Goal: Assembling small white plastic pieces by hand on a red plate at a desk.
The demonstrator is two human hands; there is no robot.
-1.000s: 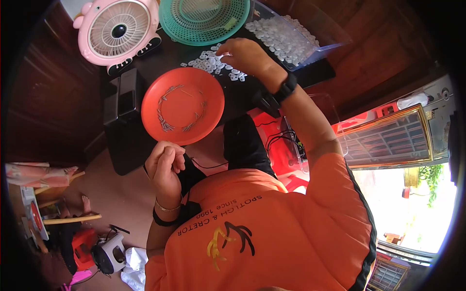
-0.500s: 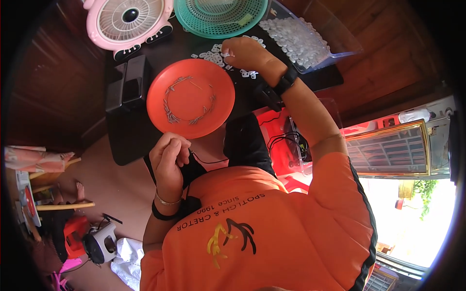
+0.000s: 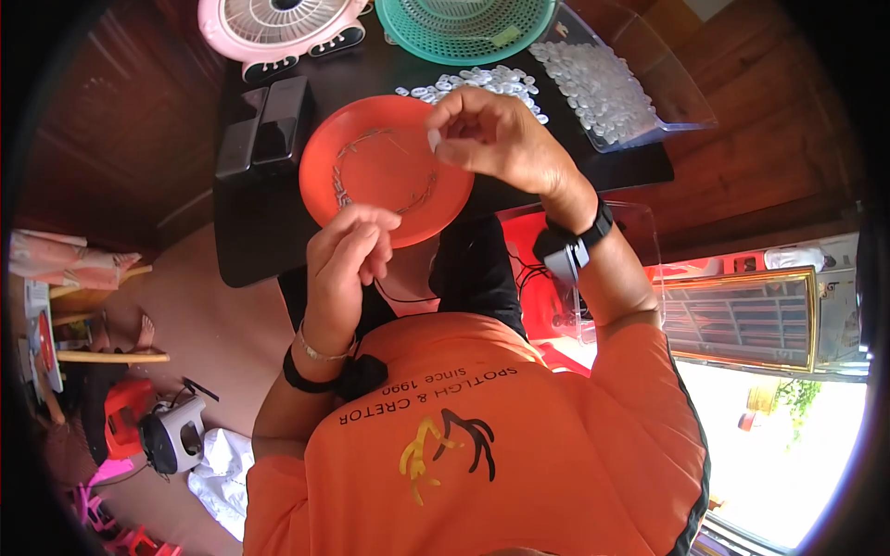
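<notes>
My right hand [image 3: 505, 139] pinches a small white plastic piece [image 3: 434, 139] between thumb and fingertips, above the right rim of an orange plate [image 3: 385, 181]. Thin grey metal pins [image 3: 341, 183] lie in a loose ring on that plate. At the plate's near edge is my left hand [image 3: 348, 255], thumb and fingers brought together; what they hold, if anything, is too small to make out. Beyond the plate, a spread of similar white pieces [image 3: 501, 82] lies on the black table [image 3: 255, 227], partly behind my right hand.
A clear bin [image 3: 672, 124] full of white pieces stands at the far right, beside a green basket [image 3: 464, 37]. A pink fan [image 3: 278, 32] and a black box-shaped object [image 3: 278, 125] stand on the left. Below the table's right side is a red stool [image 3: 542, 278] with black cables.
My right hand has come back from the white pieces toward me, with one piece now showing in its fingertips. My left hand has risen slightly to the plate's near rim.
</notes>
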